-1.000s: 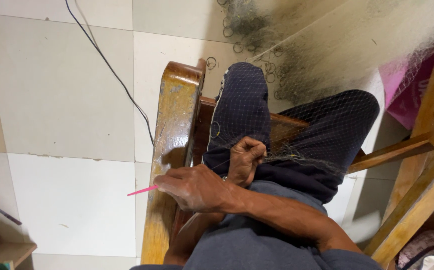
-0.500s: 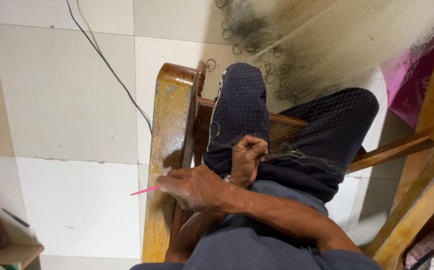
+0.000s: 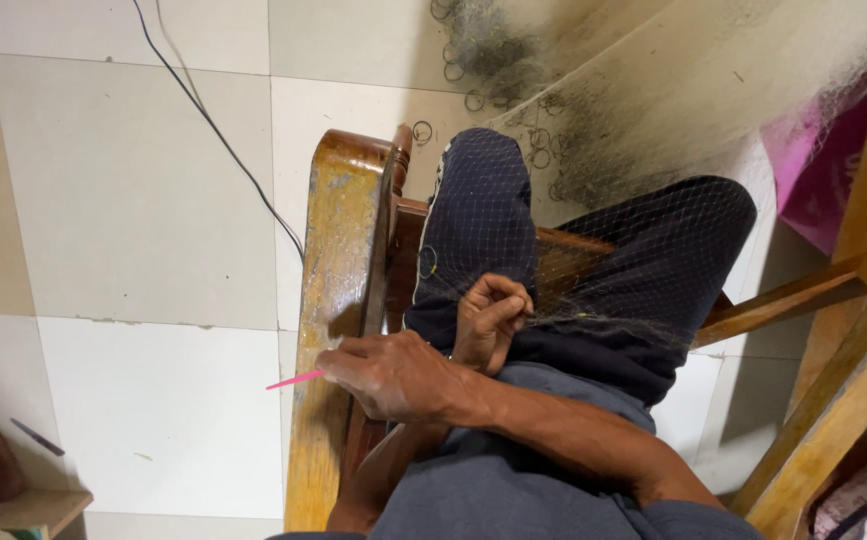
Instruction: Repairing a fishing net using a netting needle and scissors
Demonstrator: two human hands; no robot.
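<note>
My right hand [image 3: 388,375] reaches across my lap to the left and grips a thin pink netting needle [image 3: 293,380], whose tip points left past the wooden chair arm [image 3: 338,300]. Just above it, my left hand [image 3: 493,318] is closed, pinching the strands of a fine fishing net [image 3: 643,270]. The net drapes over my dark-trousered knees and runs up to a heap on the floor [image 3: 653,90]. My left forearm passes under the right one.
Small metal rings [image 3: 513,70] edge the net heap. A black cable [image 3: 223,140] crosses the pale floor tiles. A pink bag [image 3: 823,170] lies top right. Wooden frame pieces [image 3: 833,400] stand at the right, and a low shelf with objects [image 3: 3,490] sits bottom left.
Both hands stay at the same spot on my lap. The left hand's fingers have shifted slightly on the net, and the view has drifted a little.
</note>
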